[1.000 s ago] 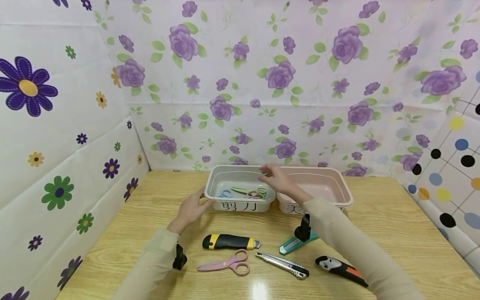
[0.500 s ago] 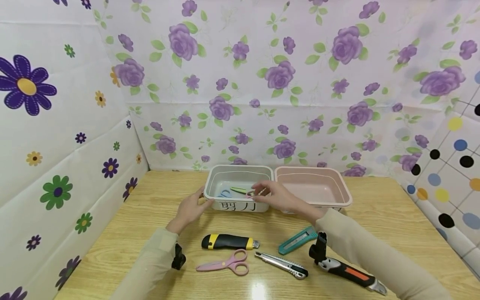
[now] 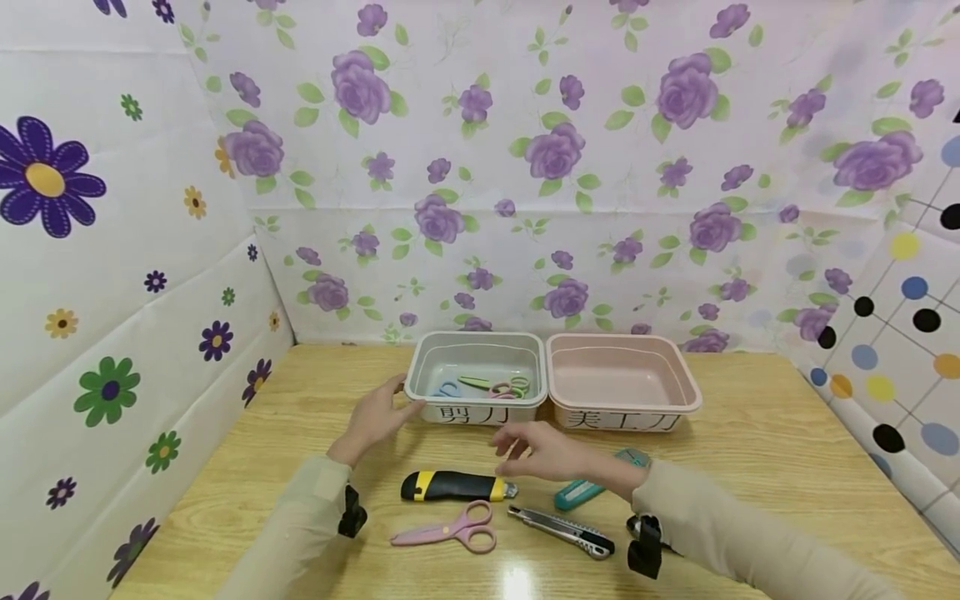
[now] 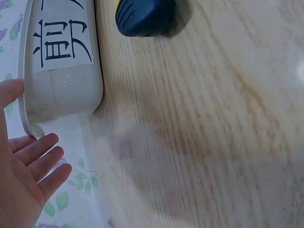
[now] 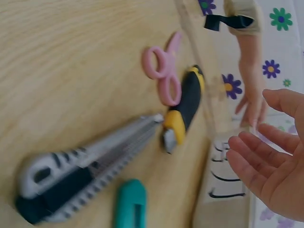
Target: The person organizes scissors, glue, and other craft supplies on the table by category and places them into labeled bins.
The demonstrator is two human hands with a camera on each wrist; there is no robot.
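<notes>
My left hand (image 3: pixel 377 414) is at the left end of a grey plastic bin (image 3: pixel 431 411), thumb at its front rim and fingers fairly straight along the side. Inside lie blue-handled scissors (image 3: pixel 449 389) and more small scissors with pink and green handles (image 3: pixel 519 385). My right hand (image 3: pixel 543 452) hovers in front of the bin, holding nothing, fingers loosely bent. Just below it is a black-and-yellow utility knife (image 3: pixel 457 486). Closer to me lie pink scissors (image 3: pixel 447 530) and a silver utility knife (image 3: pixel 562 530). A teal utility knife (image 3: pixel 576 495) is partly hidden under my right wrist.
A pink bin (image 3: pixel 630 420) stands against the grey bin's right side, near the flowered back cloth. Another knife lies mostly hidden beneath my right forearm (image 3: pixel 697 525). Flowered and dotted cloths border the wooden table (image 3: pixel 750 442) at the sides.
My right hand has gone from above the gap between the bins, down over the grey bin's right end, then out in front of it. My left hand stays at the bin's left end.
</notes>
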